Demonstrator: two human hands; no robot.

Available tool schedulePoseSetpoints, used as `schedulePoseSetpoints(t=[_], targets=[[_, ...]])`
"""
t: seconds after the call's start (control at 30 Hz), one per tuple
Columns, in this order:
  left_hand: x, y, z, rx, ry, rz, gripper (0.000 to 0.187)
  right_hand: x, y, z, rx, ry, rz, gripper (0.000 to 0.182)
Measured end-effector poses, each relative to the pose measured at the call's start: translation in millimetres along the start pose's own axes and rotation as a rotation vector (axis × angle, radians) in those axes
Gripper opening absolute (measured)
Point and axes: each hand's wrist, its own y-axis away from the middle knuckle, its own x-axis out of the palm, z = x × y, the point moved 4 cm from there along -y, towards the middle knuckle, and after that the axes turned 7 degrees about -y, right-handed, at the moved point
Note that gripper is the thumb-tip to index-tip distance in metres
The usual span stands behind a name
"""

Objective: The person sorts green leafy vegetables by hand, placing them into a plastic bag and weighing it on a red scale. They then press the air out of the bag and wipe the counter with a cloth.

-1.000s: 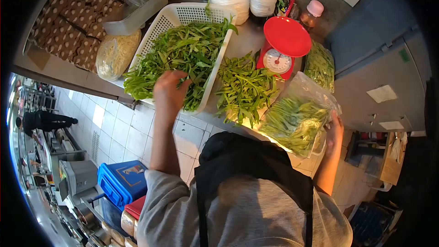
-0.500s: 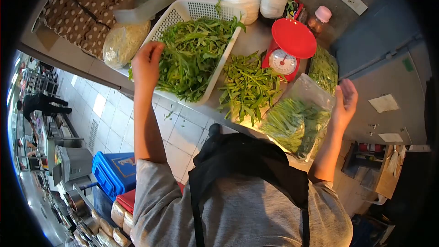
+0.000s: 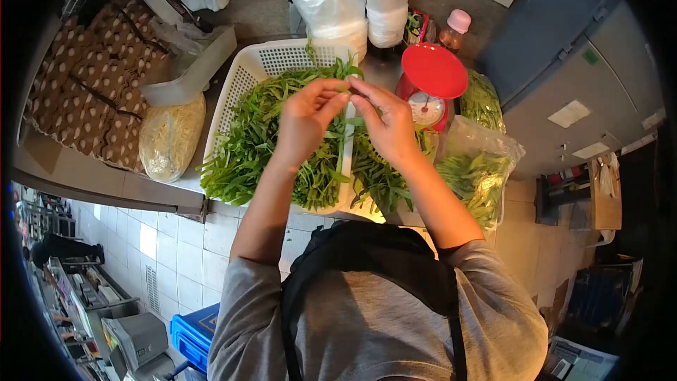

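Note:
My left hand (image 3: 310, 118) and my right hand (image 3: 386, 121) meet over the right rim of a white plastic basket (image 3: 227, 109). Their fingertips pinch a leafy green stem (image 3: 348, 142), which hangs down between them. Loose leafy greens (image 3: 261, 123) with long narrow leaves fill the basket below my left hand. Beneath my right forearm lies a pile of cut green stalks (image 3: 377, 176) on the counter, partly hidden by the arm. A clear plastic bag of greens (image 3: 469, 169) is to the right of that arm.
A red kitchen scale (image 3: 434, 74) stands behind my right hand, near a pink-capped bottle (image 3: 457, 28). White plastic bag rolls (image 3: 331, 7) are at the back. Left of the basket are a bag of pale shreds (image 3: 173, 141) and stacked egg trays (image 3: 92, 85). A grey cabinet (image 3: 564, 70) is at right.
My hands were wide apart, the left over the basket's left side and the right beside the bagged greens. They have come together at the basket's right rim around a stem. The view has shifted.

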Motion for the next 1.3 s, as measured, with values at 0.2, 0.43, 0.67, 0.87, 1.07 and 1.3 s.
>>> schedulePoseSetpoints(t=[0.2, 0.43, 0.67, 0.87, 1.07, 1.3], targets=[[-26.3, 7.5, 1.3, 0.013, -0.278, 0.159, 0.018, -23.8, 13.0, -43.3, 0.139, 0.023, -0.152, 0.016], [-60.2, 72.1, 18.7, -0.053, -0.762, 0.744, 0.030, -55.5, 29.9, -74.7, 0.324, -0.202, -0.216, 0.012], [-48.6, 57.5, 29.0, 0.182, -0.767, 0.320, 0.006, -50.8, 26.8, -74.2, 0.376, -0.309, -0.190, 0.012], [-73.4, 10.1, -16.4, 0.036, -0.766, 0.113, 0.016, -50.1, 11.4, -45.7, 0.325, -0.385, -0.105, 0.012], [-40.7, 52.5, 22.0, 0.103, -0.784, 0.624, 0.018, -64.8, 19.4, -47.7, 0.273, -0.458, -0.124, 0.010], [-67.5, 27.1, 20.0, -0.074, -0.566, 0.001, 0.003, -74.6, 27.1, -53.6, 0.307, -0.443, -0.156, 0.009]])
